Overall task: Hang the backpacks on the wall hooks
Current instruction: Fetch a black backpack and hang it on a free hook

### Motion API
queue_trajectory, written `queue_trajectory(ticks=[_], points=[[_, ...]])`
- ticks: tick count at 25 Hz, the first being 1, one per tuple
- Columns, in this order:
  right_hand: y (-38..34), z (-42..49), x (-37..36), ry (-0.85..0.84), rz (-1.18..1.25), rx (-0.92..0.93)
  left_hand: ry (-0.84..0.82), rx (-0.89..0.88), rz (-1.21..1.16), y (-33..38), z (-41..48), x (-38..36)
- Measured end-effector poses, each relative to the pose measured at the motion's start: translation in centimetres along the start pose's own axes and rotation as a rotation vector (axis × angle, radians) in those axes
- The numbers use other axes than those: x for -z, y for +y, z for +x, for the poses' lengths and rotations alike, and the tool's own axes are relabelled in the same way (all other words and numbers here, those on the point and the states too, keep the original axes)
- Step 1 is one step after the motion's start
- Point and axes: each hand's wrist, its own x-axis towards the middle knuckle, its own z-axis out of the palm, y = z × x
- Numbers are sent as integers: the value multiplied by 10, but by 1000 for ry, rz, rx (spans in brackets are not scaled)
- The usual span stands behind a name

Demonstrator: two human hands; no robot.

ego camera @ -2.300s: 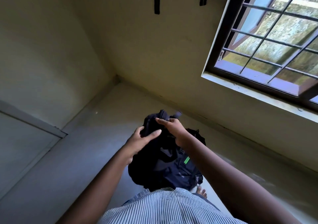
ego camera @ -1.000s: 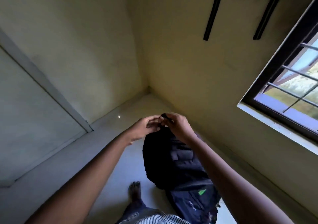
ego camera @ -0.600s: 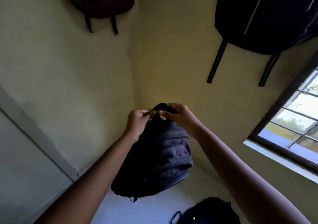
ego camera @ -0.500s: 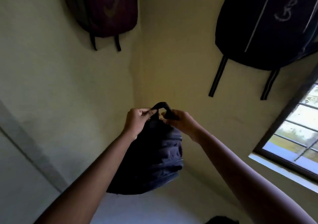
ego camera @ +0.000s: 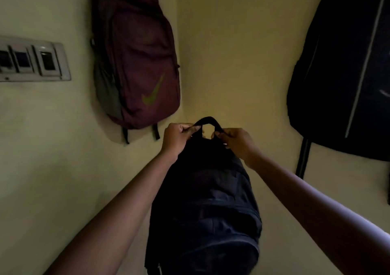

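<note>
A dark navy backpack (ego camera: 205,207) hangs in front of me, raised near the corner of two yellowish walls. Its top carry loop (ego camera: 207,121) is spread open between my hands. My left hand (ego camera: 177,137) pinches the loop's left end, and my right hand (ego camera: 236,142) pinches its right end. A maroon backpack (ego camera: 138,63) with a green swoosh hangs on the left wall. A black backpack (ego camera: 346,74) with thin white lines hangs on the right wall. No hook is visible in the corner above the loop.
A switch plate (ego camera: 31,62) is mounted on the left wall, left of the maroon backpack. Black straps (ego camera: 302,158) dangle below the black backpack. Bare wall shows between the two hung bags.
I lifted the navy backpack from the floor to chest height. My view tilted upward, bringing the hung bags and the switch plate into sight. My hands pulled the loop open.
</note>
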Motion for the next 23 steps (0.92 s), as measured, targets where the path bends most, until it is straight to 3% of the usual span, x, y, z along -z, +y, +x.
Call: queue_trajectory(ticks=[10, 17, 23], points=[[-89, 168, 96, 217, -173, 250, 125, -100, -491, 54, 217, -61], [-121, 280, 139, 464, -308, 286, 97, -230, -487, 90, 346, -92], [-167, 367, 163, 706, -506, 474, 135, -436, -511, 129, 458, -104]])
